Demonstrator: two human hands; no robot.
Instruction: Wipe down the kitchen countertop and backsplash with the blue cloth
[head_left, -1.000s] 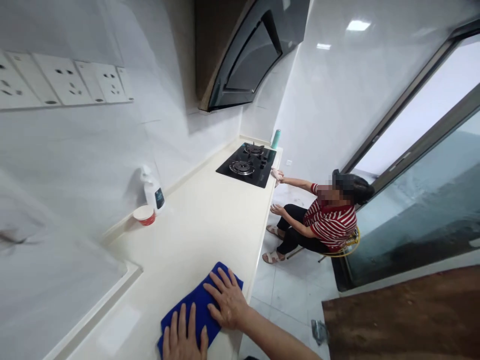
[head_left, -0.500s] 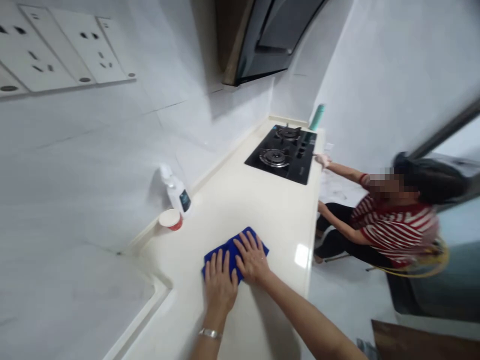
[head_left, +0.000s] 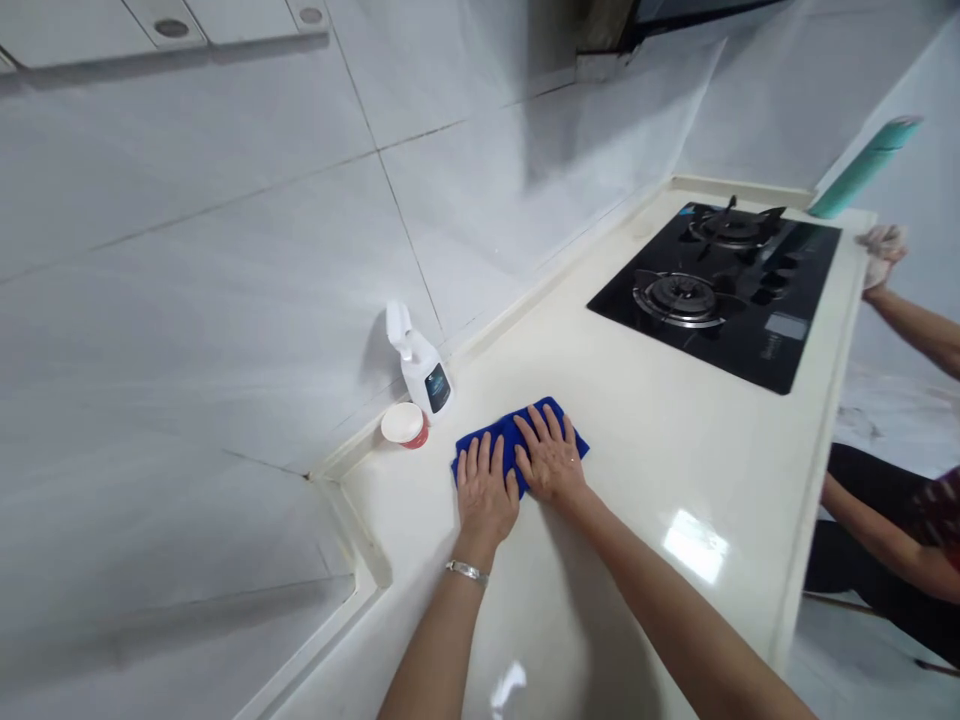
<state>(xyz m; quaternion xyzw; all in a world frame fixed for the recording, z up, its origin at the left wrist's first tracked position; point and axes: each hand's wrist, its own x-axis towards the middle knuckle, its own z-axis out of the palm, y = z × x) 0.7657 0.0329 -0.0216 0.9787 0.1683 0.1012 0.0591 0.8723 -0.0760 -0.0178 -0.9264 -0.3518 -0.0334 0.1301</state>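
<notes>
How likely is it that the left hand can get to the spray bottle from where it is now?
Probably easily: the left hand lies on the blue cloth, close to the spray bottle. The small cup stands beside the bottle, off that path, so it shouldn't block it.

We've got a kitchen here: a black gas hob (head_left: 716, 295) set into a cream countertop (head_left: 660, 440), with a white tiled wall (head_left: 225, 250) running along behind it. Left of the hob, against that wall, are a spray bottle (head_left: 424, 365) and a small cup (head_left: 405, 424). Floor tiles (head_left: 877, 420) show past the hob's right side.
</notes>
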